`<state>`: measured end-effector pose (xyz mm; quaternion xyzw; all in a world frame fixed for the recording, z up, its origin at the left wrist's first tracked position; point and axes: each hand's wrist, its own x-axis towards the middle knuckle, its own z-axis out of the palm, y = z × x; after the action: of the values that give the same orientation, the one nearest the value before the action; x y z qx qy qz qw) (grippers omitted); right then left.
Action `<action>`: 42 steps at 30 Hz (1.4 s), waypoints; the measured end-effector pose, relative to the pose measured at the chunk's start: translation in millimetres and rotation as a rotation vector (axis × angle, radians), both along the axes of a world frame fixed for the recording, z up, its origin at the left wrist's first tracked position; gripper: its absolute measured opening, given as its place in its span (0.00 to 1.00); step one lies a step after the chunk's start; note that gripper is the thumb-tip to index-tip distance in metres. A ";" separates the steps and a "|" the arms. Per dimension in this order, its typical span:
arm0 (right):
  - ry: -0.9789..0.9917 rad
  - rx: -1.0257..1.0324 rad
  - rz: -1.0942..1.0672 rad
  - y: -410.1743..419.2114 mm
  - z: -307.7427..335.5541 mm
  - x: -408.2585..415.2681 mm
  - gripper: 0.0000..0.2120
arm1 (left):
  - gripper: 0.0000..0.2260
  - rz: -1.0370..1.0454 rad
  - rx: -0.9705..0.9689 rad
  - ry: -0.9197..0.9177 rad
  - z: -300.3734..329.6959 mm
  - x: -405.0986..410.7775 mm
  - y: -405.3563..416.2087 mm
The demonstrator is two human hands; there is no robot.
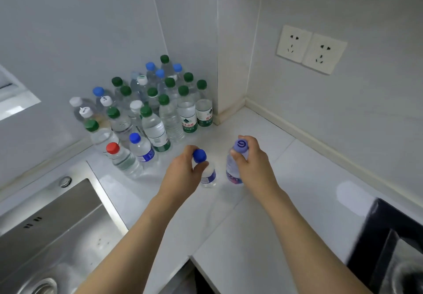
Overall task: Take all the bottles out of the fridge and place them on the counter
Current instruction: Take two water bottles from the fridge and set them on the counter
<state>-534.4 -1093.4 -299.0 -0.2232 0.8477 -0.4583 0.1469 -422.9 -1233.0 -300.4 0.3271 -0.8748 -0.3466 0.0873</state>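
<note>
The left hand (183,172) pinches a small clear bottle with a dark blue cap (207,174) just under the cap, thumb and fingers curled around the neck. The right hand (248,158) holds a taller bottle with a pale violet cap (233,170) at the shoulder, the fingers wrapped around it. Both bottles are upright and their bases seem to touch the white counter (263,213), near each other but apart. I judge that these 2 are being set down.

Behind them, in the corner, stands a dense group of water bottles (151,110) with green, blue, white and 1 red cap. The fridge is not in view, so I cannot tell how many bottles remain inside.

The bottles are thin clear plastic with ribbed walls, so the body probably gives a little under pressure, while the neck and cap are stiff; that is the safer place to hold. They look full, so fairly heavy for their size, and possibly cold and wet, so slippery. The counter looks smooth and glossy. To the left is a brushed steel sink (57,225).
</note>
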 end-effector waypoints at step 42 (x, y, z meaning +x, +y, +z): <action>0.049 0.019 0.035 -173.2 -60.8 -130.0 0.19 | 0.14 -0.028 -0.203 0.119 -92.5 -135.7 -128.3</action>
<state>-664.4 -1266.7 -359.9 -0.2478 0.8514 -0.4418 0.1361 -558.5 -1361.3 -392.9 0.2831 -0.9032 -0.2762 0.1668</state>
